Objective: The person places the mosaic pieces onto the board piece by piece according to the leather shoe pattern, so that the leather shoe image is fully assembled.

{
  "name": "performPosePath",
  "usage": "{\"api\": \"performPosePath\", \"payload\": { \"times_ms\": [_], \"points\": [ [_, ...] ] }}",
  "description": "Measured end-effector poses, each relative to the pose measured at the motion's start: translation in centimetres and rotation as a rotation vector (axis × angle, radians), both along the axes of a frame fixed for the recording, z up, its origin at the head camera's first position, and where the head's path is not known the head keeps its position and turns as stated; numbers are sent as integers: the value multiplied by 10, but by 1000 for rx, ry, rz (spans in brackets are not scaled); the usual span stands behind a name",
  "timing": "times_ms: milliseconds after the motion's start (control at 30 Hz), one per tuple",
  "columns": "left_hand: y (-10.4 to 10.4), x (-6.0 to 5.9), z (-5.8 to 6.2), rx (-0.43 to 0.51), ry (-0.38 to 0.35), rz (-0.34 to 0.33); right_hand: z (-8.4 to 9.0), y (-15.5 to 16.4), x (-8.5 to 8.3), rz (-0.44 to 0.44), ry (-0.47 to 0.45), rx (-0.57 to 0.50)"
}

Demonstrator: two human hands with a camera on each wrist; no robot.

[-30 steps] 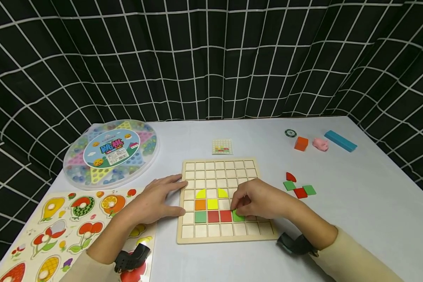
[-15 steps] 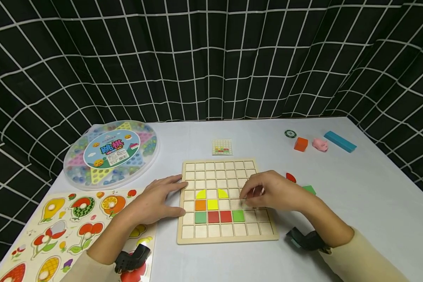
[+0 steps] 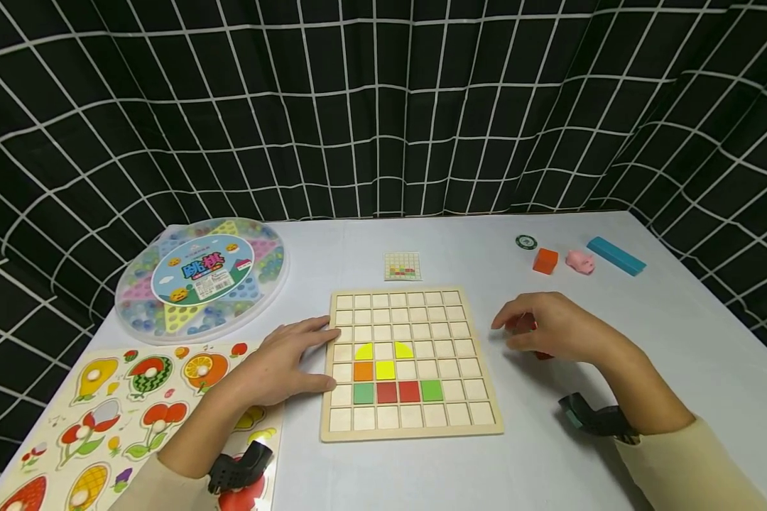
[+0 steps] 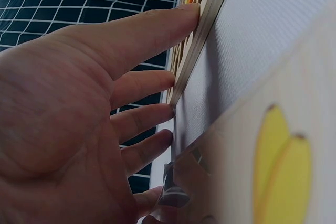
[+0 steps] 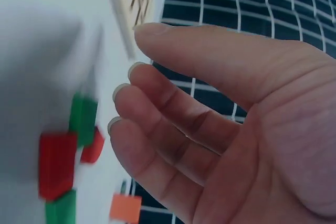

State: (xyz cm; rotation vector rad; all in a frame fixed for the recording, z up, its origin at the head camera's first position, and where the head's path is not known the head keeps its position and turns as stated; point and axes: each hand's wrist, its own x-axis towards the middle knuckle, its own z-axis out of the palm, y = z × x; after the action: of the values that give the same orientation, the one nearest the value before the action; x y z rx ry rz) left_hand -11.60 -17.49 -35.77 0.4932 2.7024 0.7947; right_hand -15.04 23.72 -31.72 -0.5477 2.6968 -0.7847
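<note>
My left hand [image 3: 284,363] rests at the left edge of a wooden grid board [image 3: 399,435], thumb and fingertips against its side. Red, green, orange and yellow tiles sit in its cells, among them a light green tile [image 3: 431,391] at the row's right end. To the right of the board, my right hand [image 3: 559,328] hovers over loose tiles, fingers loosely bent and holding nothing. The right wrist view shows a red tile [image 5: 56,163], a green tile [image 5: 83,119], a second green tile [image 5: 61,208] and a small red piece [image 5: 93,148] beneath it. In the head view the hand hides most of these.
A small pattern card [image 3: 402,266] lies behind the board. At left are a round Chinese checkers box [image 3: 202,280] and a fruit puzzle board [image 3: 115,415]. Back right hold a round chip [image 3: 526,242], orange block [image 3: 545,260], pink pig [image 3: 580,262] and blue bar [image 3: 616,255].
My right hand has let go of the light green tile in the board and moved right, off the board, to the loose tiles. The left hand has stayed put.
</note>
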Motion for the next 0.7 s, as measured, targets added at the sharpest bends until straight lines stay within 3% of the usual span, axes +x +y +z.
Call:
{"api": "performPosePath", "payload": {
  "times_ms": [267,700],
  "points": [
    [1,0,0,0,4,-3,-12,19,-7,-89,-17,105],
    [0,0,0,3,-1,10,-18,18,-13,-93,6,139]
  ]
}}
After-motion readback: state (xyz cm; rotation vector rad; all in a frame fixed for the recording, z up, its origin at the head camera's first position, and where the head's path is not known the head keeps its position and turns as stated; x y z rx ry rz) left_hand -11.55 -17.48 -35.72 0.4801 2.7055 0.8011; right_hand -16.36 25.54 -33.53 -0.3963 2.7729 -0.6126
